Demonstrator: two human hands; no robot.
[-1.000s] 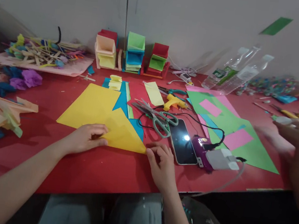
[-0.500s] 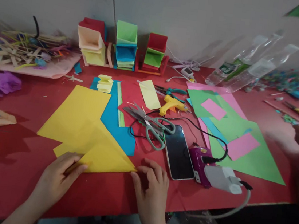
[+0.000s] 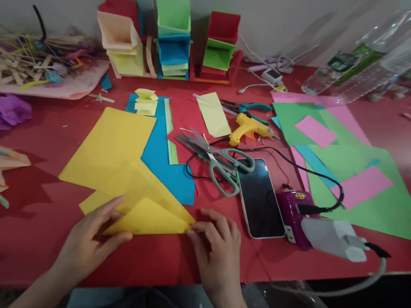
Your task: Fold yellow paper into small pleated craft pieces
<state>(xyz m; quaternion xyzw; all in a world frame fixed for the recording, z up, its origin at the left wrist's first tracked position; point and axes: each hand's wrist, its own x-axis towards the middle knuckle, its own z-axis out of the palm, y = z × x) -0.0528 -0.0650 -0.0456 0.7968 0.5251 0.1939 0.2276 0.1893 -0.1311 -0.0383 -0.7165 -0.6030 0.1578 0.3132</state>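
A yellow sheet of paper, its near edge curled over in a fold, lies at the front of the red table. My left hand holds the left part of this fold, with the thumb in front and the fingers behind. At the sheet's pointed right corner, my right hand pinches the paper between thumb and fingers. Another yellow sheet sits just beyond, over a blue sheet. Grey-handled scissors rest to the right, beside a phone.
A yellow glue gun and pliers lie past the scissors. A purple power adapter with cables is right of the phone. Folded paper boxes stand along the wall. Green sheets and plastic bottles occupy the right side.
The near edge of the yellow paper has lifted and curled over further. My left hand's thumb and fingers have spread wider. The camera view has shifted, and the other person's hand at right has mostly left view.
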